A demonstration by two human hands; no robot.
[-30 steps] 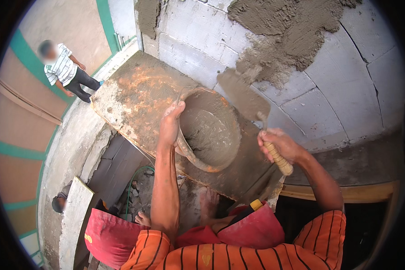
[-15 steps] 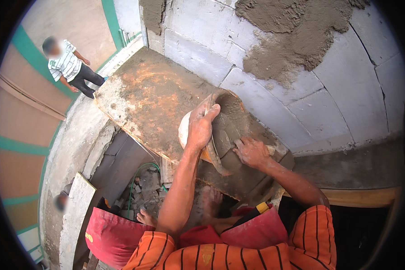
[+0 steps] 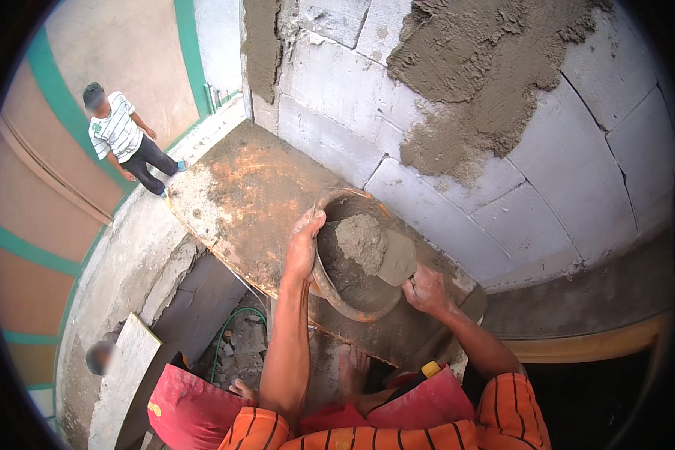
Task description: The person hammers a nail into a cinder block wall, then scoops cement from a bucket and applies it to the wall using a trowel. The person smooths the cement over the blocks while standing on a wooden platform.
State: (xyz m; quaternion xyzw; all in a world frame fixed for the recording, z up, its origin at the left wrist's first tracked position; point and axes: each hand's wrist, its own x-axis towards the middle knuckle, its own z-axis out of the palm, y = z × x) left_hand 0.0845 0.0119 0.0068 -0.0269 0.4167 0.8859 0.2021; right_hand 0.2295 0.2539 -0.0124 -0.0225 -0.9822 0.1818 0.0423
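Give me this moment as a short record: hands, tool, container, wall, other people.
Left hand: gripping the rim of the round bowl
Right hand: holding the trowel by its handle end
Tool: blade over the bowl's mouth, carrying a heap of mortar
Container: mortar-smeared inside, platform beneath it
Wall: pale block wall, partly covered by a rough mortar patch
Other people: person in striped shirt standing at left; another person lower left, mostly hidden

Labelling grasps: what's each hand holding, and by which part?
Left hand: round container, by its rim. Right hand: trowel, behind the blade; fist hides the handle.
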